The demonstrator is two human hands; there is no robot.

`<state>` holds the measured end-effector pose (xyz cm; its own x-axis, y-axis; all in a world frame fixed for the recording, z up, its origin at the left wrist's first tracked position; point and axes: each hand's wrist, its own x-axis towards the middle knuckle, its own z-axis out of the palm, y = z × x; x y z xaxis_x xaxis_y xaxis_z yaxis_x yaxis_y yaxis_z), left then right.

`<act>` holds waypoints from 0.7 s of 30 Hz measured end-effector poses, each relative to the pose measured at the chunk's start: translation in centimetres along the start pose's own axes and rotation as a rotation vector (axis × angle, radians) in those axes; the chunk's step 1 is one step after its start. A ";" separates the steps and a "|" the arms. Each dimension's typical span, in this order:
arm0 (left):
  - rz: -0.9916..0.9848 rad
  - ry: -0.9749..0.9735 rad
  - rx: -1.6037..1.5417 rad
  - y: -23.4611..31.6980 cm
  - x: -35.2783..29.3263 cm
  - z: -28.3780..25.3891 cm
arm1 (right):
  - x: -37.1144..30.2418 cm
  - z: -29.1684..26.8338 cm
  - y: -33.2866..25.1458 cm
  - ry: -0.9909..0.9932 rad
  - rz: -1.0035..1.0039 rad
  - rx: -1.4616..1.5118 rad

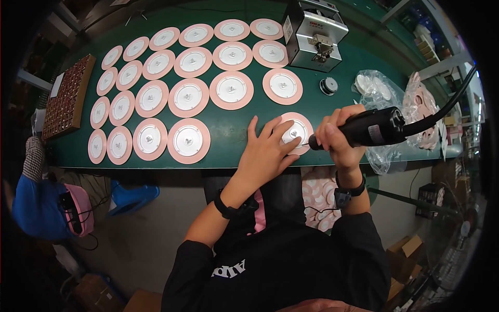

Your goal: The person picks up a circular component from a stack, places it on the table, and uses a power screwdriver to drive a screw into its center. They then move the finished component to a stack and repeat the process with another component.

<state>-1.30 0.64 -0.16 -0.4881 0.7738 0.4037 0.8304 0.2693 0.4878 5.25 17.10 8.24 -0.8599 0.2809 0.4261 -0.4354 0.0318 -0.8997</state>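
In the head view, lays the left hand (267, 148), fingers spread well apart, over a pink-rimmed white disc (300, 129), placed near the close edge of the green surface (228, 131), at the right end of the nearest row. Holds in the right hand (340, 132), with fingers wrapped around the body, a black handheld tool (373, 128), tip directed leftward at the right side of this disc. Cannot tell from here about exact contact between tip and disc. Has to the left and farther away many other discs (228, 55) of the same kind, arranged flat in rows. Has at the right of the farthest rows a silver-and-black machine (317, 44), with a small round metal part (328, 86) near it. Has more to the right a clear plastic bag (374, 86) with white round pieces inside, pink pieces (420, 106) beside it, and a black cord (442, 112) running from the tool. Has at the far left a brown tray (70, 99) with many small compartments, near the checked sleeve (34, 156) of another person.
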 end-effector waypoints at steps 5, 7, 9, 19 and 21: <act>0.022 0.029 -0.066 -0.8 -0.8 0.1 | -0.4 0.0 0.3 -0.023 -0.020 -0.023; 0.039 0.055 -0.117 -1.0 -1.0 -0.1 | -0.9 -0.4 0.5 0.035 -0.073 0.064; 0.036 0.065 -0.113 -0.9 -1.3 -0.1 | -0.7 -0.7 0.2 0.051 -0.106 0.111; 0.000 0.071 -0.155 -1.2 -1.2 -0.5 | 14.7 -3.9 -1.5 0.340 -0.385 -0.079; -0.032 0.090 -0.160 -0.9 -1.0 -0.5 | 17.9 -4.4 -0.4 0.321 -0.397 -0.038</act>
<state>-1.70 -0.71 -0.62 -0.5418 0.7097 0.4503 0.7642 0.1930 0.6154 -8.73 26.35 15.81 -0.5025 0.5202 0.6906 -0.6968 0.2292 -0.6797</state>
